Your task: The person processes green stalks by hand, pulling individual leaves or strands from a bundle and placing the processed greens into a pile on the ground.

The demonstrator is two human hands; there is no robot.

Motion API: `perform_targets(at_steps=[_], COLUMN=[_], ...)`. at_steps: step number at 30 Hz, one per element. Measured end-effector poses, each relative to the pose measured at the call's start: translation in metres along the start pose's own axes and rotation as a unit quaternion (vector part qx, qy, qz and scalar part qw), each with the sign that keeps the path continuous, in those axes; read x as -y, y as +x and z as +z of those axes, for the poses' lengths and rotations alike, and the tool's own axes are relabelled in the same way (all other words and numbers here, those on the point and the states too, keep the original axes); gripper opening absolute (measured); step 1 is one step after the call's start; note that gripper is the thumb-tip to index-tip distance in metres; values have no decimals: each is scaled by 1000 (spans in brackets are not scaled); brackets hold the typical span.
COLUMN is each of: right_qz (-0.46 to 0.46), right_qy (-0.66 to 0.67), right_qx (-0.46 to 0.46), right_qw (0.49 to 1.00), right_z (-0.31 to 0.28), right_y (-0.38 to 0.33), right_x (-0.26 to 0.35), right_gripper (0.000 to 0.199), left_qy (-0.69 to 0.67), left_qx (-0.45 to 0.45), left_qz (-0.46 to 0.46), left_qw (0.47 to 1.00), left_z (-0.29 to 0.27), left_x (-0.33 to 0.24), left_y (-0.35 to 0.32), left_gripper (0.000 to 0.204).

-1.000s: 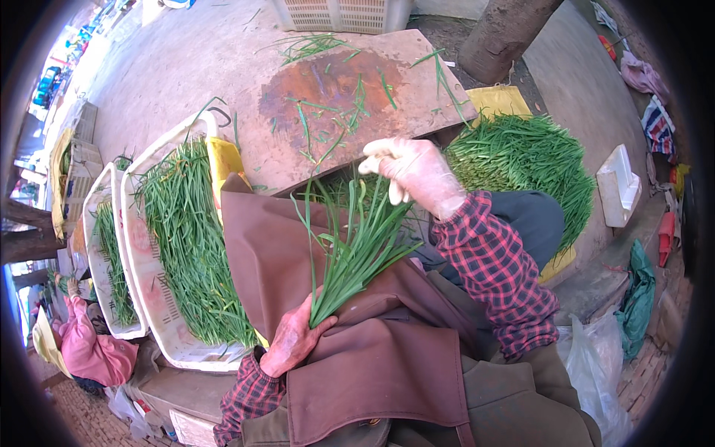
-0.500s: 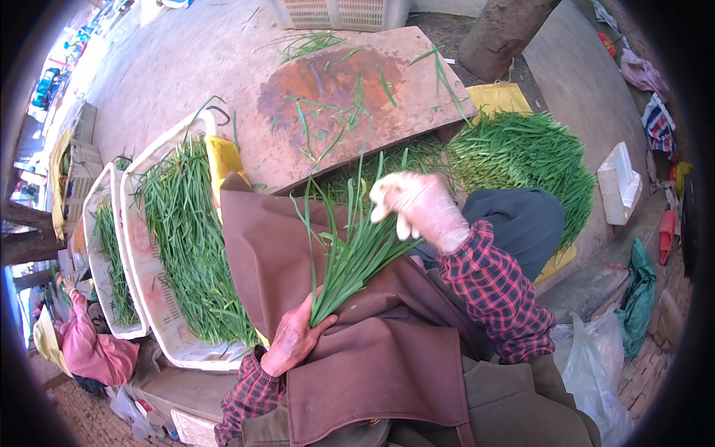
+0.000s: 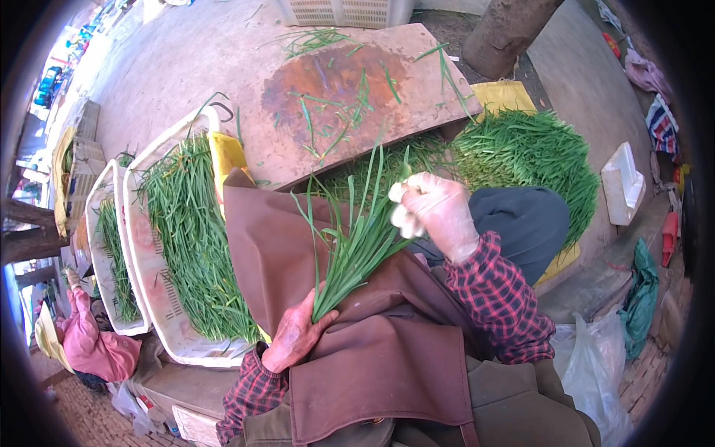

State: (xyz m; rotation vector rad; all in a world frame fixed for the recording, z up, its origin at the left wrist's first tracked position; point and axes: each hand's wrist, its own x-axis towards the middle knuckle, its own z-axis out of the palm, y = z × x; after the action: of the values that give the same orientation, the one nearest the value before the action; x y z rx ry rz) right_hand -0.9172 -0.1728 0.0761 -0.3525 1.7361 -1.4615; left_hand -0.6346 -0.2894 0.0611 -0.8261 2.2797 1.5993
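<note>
Greens (image 3: 353, 261) fan upward over the brown apron (image 3: 387, 372) in the head view, the left hand (image 3: 298, 332) clamping its fingers round their gathered end, presumably so they spread freely. The right hand (image 3: 439, 214) hovers by their tops, fingers curled together (whether pinching anything, I cannot tell).

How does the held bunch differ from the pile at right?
The bunch is small; the pile is far larger. The bunch fans loosely from the left hand; the pile lies densely packed over yellow sheeting. Both are green, with long thin leaves.
</note>
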Motion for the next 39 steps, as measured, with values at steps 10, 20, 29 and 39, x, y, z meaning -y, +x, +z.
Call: perform_targets(at_steps=[10,20,29,39], right_qz=[161,146,-32,-107], right_qy=[-82,133,50,-35], right_qx=[246,101,-115,-176], right_qw=[952,975,992,978], right_z=[33,36,-13,-53], right_y=[7,6,-1,32], right_x=[-3,-40,-5,-26], right_gripper=[27,13,20,23], left_qy=[64,79,355,605], left_qx=[-6,-35,-189,-278], left_qz=[9,44,75,126], left_qw=[998,995,912,735], left_z=[-2,0,-31,-56], left_x=[-9,-8,3,8], left_y=[3,6,10,22], left_gripper=[57,59,80,74])
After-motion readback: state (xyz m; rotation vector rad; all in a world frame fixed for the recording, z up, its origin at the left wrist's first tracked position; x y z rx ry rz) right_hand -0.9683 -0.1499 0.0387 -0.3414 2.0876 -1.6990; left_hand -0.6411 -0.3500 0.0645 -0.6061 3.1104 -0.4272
